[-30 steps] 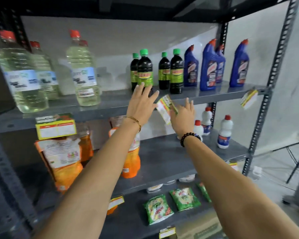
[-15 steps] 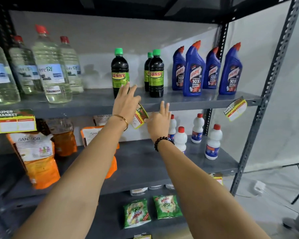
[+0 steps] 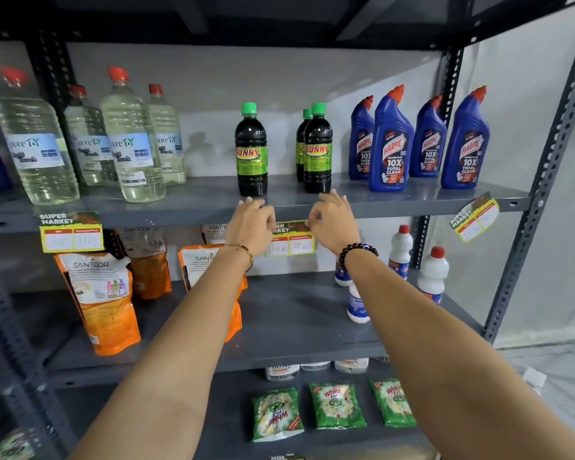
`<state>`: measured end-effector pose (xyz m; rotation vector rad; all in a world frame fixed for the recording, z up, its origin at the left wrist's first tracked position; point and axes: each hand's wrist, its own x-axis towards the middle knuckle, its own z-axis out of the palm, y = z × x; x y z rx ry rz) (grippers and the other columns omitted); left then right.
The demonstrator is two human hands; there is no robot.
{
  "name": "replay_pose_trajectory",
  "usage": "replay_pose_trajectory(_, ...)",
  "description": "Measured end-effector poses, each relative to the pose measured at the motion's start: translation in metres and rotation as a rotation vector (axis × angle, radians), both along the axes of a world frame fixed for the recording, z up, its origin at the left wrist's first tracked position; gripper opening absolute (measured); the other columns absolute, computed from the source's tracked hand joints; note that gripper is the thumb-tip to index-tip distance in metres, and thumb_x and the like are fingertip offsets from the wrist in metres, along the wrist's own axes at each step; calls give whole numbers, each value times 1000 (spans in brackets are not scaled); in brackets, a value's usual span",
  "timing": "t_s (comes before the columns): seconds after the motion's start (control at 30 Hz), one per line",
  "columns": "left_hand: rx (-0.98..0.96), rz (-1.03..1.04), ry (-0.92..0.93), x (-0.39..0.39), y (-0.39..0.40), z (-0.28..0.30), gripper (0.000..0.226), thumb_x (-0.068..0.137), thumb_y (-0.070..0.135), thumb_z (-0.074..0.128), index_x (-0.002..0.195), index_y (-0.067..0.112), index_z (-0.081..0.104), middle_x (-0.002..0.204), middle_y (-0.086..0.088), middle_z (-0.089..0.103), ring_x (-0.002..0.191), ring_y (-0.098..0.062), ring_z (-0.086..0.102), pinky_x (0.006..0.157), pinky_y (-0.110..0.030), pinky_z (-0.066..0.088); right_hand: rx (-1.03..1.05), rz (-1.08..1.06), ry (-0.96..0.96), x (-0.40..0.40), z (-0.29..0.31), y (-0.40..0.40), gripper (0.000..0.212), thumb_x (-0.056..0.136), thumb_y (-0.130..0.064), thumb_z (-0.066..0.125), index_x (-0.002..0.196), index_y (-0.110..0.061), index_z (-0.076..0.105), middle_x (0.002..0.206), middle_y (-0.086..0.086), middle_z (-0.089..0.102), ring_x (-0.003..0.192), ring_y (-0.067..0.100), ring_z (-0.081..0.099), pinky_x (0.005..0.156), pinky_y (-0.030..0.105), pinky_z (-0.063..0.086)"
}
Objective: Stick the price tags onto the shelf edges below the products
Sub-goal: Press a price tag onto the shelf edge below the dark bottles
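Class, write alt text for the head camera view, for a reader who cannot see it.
Two bare hands, left hand and right hand, press a yellow-and-green paper price tag onto the grey metal shelf edge below green-capped dark Sunny bottles. Blue Harpic bottles stand to the right.

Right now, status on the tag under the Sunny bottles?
Left hand and right hand pressing price tag onto shelf edge, one each end. Tag level, below Sunny bottles. Nothing in the way.

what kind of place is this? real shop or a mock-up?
Looks like a small shop aisle, possibly staged: a grey steel shelf rack stocked with Harpic bottles, with "Super Market" price tags on its edges. The plain sheet backdrop hints at a mock-up.
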<state>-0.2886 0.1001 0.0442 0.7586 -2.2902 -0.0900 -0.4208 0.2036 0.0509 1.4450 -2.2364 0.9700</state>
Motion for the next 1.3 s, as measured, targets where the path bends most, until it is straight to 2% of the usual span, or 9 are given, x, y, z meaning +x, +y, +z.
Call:
replay_pose_trajectory(0.1,-22,6,40,-3,-1,-2,12,90,8,56,80,9,64,119,-8,60,118,-28,49,96,-39,44,-20,36,-22,-3,4,2,13,85,-4,58,79,-1,68,106,15,65,104,31,58,117,40,21)
replay_pose_trajectory(0.17,-41,27,60,-5,0,-1,11,90,11,56,81,11,63,110,-5,62,104,-26,55,81,-34,47,-32,50,-45,-6,4,2,12,85,-4,58,78,0,67,105,15,64,97,32,59,107,41,37)
replay_pose_trajectory(0.23,-55,60,68,-8,1,3,11,90,12,55,83,14,63,103,-6,64,94,-25,57,69,-30,43,-40,52,-66,-7,7,2,12,86,-7,58,81,0,67,106,16,64,96,33,59,88,44,52)
replay_pose_trajectory(0.3,-52,90,73,-12,3,8,10,91,15,54,85,17,63,100,-7,64,91,-26,58,66,-30,41,-41,41,-73,-8,12,2,12,87,-9,57,85,-2,67,105,16,65,93,34,60,80,45,54)
replay_pose_trajectory(0.73,-69,220,33,-22,7,15,16,94,21,51,104,10,55,106,-13,62,96,-31,58,72,-40,49,-83,-59,-17,-9,16,-9,14,87,-12,56,93,-1,61,99,17,66,93,36,59,83,44,51)
replay_pose_trajectory(0.83,-21,226,70,-23,7,17,32,90,30,58,112,11,48,108,-11,64,99,-31,59,76,-42,50,-104,-66,-77,-7,16,-11,32,80,-28,69,96,-5,53,96,13,66,91,34,58,81,42,48)
replay_pose_trajectory(0.93,-14,250,54,-26,6,18,42,87,38,61,115,11,47,110,-11,64,101,-31,59,78,-43,50,-94,-107,-47,-4,14,-16,47,77,-40,72,101,-5,50,100,13,65,96,34,57,85,44,46)
replay_pose_trajectory(1.17,-31,276,42,-31,7,17,42,88,37,61,116,9,47,111,-13,62,103,-33,57,79,-44,50,-83,-154,20,-4,10,-22,49,81,-41,68,109,-6,48,110,14,63,103,35,55,89,44,44)
replay_pose_trajectory(1.3,-38,246,35,-29,10,15,45,89,36,59,122,8,45,117,-15,58,108,-34,54,85,-46,48,-107,-58,-10,-10,6,-12,45,86,-33,64,119,-7,47,115,14,62,107,34,54,93,44,43)
